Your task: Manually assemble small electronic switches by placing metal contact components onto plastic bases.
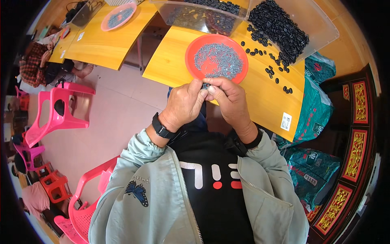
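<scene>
My left hand [183,101] and my right hand [232,101] meet at the near rim of a red plastic plate [190,61]. Thumbs and fingertips of both pinch a small dark piece [206,86], mostly covered by the fingers. It resembles the black oval plastic parts nearby, but its exact shape is hidden. On the plate lie many small grey metal screws [227,61]. To its right, loose black oval parts [277,80] are scattered over the yellow table [166,57]. A large heap of the same black parts [278,30] spills from a tipped clear bin [325,30].
Another clear bin [199,20] with black parts stands behind the plate. Teal bags [310,175] sit on the right, near a carved dark panel [357,154]. Pink stools [53,110] and a pink chair [83,191] stand left. A person [34,65] sits at another table.
</scene>
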`<act>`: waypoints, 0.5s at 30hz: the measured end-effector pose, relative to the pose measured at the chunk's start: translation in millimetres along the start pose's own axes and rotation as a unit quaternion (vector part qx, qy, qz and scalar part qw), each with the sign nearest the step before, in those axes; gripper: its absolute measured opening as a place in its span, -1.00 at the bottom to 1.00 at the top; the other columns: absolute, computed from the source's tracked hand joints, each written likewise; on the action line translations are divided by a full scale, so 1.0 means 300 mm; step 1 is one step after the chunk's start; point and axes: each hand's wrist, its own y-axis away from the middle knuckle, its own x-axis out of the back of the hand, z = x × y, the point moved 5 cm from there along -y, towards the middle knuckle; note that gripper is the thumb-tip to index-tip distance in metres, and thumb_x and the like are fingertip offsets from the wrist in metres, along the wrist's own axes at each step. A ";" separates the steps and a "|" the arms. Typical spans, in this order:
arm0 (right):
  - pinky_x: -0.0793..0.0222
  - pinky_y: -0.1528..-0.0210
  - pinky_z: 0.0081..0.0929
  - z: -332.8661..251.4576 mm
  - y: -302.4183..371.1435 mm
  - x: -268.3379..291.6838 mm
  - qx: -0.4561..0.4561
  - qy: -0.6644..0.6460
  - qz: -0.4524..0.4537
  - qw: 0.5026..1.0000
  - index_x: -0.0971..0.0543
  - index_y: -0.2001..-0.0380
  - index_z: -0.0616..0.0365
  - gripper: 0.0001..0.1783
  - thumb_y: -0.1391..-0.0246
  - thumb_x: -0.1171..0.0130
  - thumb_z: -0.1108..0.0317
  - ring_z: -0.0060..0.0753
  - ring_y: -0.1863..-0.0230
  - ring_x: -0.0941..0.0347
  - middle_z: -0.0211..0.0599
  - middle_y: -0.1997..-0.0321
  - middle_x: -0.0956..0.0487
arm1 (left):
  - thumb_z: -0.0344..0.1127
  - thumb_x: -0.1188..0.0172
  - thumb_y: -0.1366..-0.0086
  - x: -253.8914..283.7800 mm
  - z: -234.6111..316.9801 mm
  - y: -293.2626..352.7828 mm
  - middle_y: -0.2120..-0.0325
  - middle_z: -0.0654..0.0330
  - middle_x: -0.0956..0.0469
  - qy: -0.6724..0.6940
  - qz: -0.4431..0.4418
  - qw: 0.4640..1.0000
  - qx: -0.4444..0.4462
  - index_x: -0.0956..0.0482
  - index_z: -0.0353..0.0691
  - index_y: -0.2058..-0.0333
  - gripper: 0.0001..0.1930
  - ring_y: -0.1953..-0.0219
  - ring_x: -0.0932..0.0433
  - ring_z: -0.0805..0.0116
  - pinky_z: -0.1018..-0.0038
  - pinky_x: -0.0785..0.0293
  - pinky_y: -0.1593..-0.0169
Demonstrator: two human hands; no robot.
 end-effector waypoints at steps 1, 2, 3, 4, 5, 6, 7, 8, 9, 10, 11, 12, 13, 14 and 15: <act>-0.38 0.30 -0.70 -0.001 -0.001 -0.001 0.006 0.004 0.002 1.000 -0.51 0.21 0.31 -0.81 -0.11 0.02 0.55 -0.69 0.41 -0.42 -0.43 0.40 -0.52 | -0.36 -0.04 -0.21 -0.002 0.001 -0.001 0.63 -0.02 -0.46 -0.001 0.007 1.000 -0.001 -0.32 -0.30 0.34 -0.85 0.56 -0.49 -0.01 0.27 -0.39 0.51; -0.38 0.30 -0.70 -0.002 -0.002 -0.002 0.012 0.008 0.004 1.000 -0.51 0.21 0.31 -0.81 -0.11 0.02 0.54 -0.68 0.41 -0.42 -0.42 0.41 -0.52 | -0.36 -0.04 -0.21 -0.003 0.000 0.000 0.63 -0.03 -0.46 -0.001 0.015 1.000 -0.002 -0.32 -0.30 0.33 -0.85 0.55 -0.49 -0.02 0.27 -0.39 0.51; -0.38 0.30 -0.70 0.005 -0.004 -0.002 0.012 0.008 0.003 1.000 -0.51 0.21 0.31 -0.81 -0.11 0.02 0.54 -0.68 0.41 -0.42 -0.42 0.41 -0.52 | -0.36 -0.04 -0.21 -0.011 -0.011 0.001 0.63 -0.03 -0.46 -0.002 0.015 1.000 -0.002 -0.32 -0.30 0.33 -0.85 0.55 -0.49 -0.02 0.27 -0.39 0.51; -0.38 0.30 -0.70 0.022 -0.009 0.001 0.002 0.011 0.010 1.000 -0.51 0.21 0.31 -0.81 -0.11 0.02 0.53 -0.68 0.41 -0.42 -0.43 0.41 -0.52 | -0.36 -0.03 -0.21 -0.024 -0.029 0.002 0.63 -0.03 -0.47 -0.007 0.009 1.000 0.004 -0.33 -0.30 0.33 -0.86 0.55 -0.50 -0.02 0.26 -0.39 0.51; -0.38 0.29 -0.69 0.037 -0.010 0.003 -0.008 0.015 0.016 1.000 -0.51 0.22 0.30 -0.82 -0.12 0.01 0.52 -0.67 0.42 -0.43 -0.43 0.42 -0.52 | -0.36 -0.03 -0.21 -0.034 -0.041 0.006 0.63 -0.04 -0.47 -0.013 0.004 1.000 0.009 -0.33 -0.30 0.33 -0.86 0.54 -0.50 -0.02 0.26 -0.39 0.51; -0.38 0.29 -0.69 0.050 -0.013 0.007 -0.006 0.015 0.016 1.000 -0.51 0.22 0.30 -0.82 -0.12 0.01 0.52 -0.67 0.42 -0.43 -0.43 0.42 -0.52 | -0.36 -0.03 -0.21 -0.040 -0.045 0.006 0.63 -0.04 -0.47 -0.013 0.004 1.000 0.008 -0.33 -0.30 0.33 -0.86 0.54 -0.50 -0.02 0.26 -0.39 0.51; -0.38 0.28 -0.69 0.071 -0.013 0.012 -0.033 -0.016 0.015 0.999 -0.51 0.20 0.30 -0.81 -0.12 0.01 0.52 -0.67 0.41 -0.43 -0.43 0.41 -0.53 | -0.36 -0.02 -0.21 -0.045 -0.049 0.006 0.62 -0.04 -0.47 -0.006 0.007 1.000 0.016 -0.33 -0.30 0.32 -0.86 0.53 -0.50 -0.03 0.25 -0.39 0.49; -0.38 0.27 -0.69 0.085 -0.014 0.016 -0.059 -0.048 0.014 0.997 -0.51 0.19 0.30 -0.80 -0.12 0.00 0.51 -0.67 0.41 -0.43 -0.43 0.40 -0.53 | -0.36 -0.02 -0.22 -0.049 -0.051 0.004 0.62 -0.05 -0.47 0.001 0.009 1.000 0.025 -0.32 -0.30 0.31 -0.86 0.52 -0.50 -0.04 0.23 -0.39 0.48; -0.38 0.27 -0.69 0.081 -0.016 0.020 -0.059 -0.048 0.013 0.997 -0.51 0.19 0.30 -0.80 -0.12 0.00 0.51 -0.67 0.41 -0.43 -0.43 0.40 -0.53 | -0.36 -0.02 -0.22 -0.049 -0.047 0.005 0.62 -0.05 -0.47 0.000 0.010 1.000 0.025 -0.32 -0.30 0.31 -0.86 0.52 -0.50 -0.04 0.23 -0.39 0.48; -0.37 0.27 -0.70 0.067 -0.017 0.025 -0.048 -0.050 0.005 0.998 -0.51 0.18 0.31 -0.79 -0.11 0.00 0.52 -0.68 0.40 -0.42 -0.44 0.40 -0.53 | -0.37 -0.01 -0.22 -0.049 -0.046 0.004 0.61 -0.05 -0.48 0.031 0.007 0.999 0.042 -0.31 -0.30 0.30 -0.86 0.51 -0.50 -0.06 0.23 -0.40 0.46; -0.36 0.28 -0.72 0.055 -0.018 0.028 -0.038 -0.051 -0.003 0.998 -0.51 0.17 0.32 -0.77 -0.09 0.00 0.54 -0.69 0.39 -0.42 -0.45 0.40 -0.52 | -0.37 0.00 -0.22 -0.047 -0.046 0.005 0.60 -0.05 -0.48 0.063 0.003 0.996 0.060 -0.30 -0.30 0.29 -0.86 0.49 -0.50 -0.08 0.22 -0.40 0.45; -0.36 0.28 -0.72 0.049 -0.016 0.036 -0.037 -0.049 -0.002 0.998 -0.51 0.17 0.32 -0.77 -0.09 0.00 0.54 -0.69 0.39 -0.42 -0.45 0.40 -0.52 | -0.37 0.00 -0.22 -0.043 -0.037 0.002 0.60 -0.05 -0.48 0.065 0.003 0.996 0.058 -0.30 -0.30 0.29 -0.86 0.49 -0.50 -0.08 0.22 -0.40 0.45; -0.37 0.24 -0.70 0.045 -0.013 0.039 -0.041 -0.046 -0.013 0.998 -0.51 0.13 0.30 -0.75 -0.10 0.00 0.53 -0.68 0.37 -0.43 -0.43 0.38 -0.53 | -0.38 0.01 -0.22 -0.039 -0.027 0.001 0.60 -0.06 -0.48 0.077 0.003 0.995 0.057 -0.29 -0.30 0.28 -0.86 0.48 -0.50 -0.08 0.21 -0.40 0.44; -0.38 0.20 -0.68 0.042 -0.011 0.040 -0.045 -0.043 -0.025 0.998 -0.50 0.09 0.28 -0.72 -0.11 0.00 0.53 -0.67 0.35 -0.43 -0.42 0.36 -0.54 | -0.40 0.01 -0.22 -0.037 -0.023 0.001 0.59 -0.07 -0.48 0.090 0.002 0.994 0.056 -0.28 -0.30 0.27 -0.86 0.47 -0.50 -0.09 0.20 -0.39 0.42; -0.38 0.20 -0.68 0.037 -0.011 0.041 -0.045 -0.043 -0.024 0.998 -0.50 0.09 0.28 -0.72 -0.11 0.00 0.53 -0.67 0.35 -0.43 -0.42 0.36 -0.54 | -0.40 0.01 -0.22 -0.036 -0.024 0.001 0.59 -0.07 -0.48 0.091 0.002 0.994 0.055 -0.28 -0.30 0.27 -0.86 0.47 -0.50 -0.09 0.20 -0.39 0.42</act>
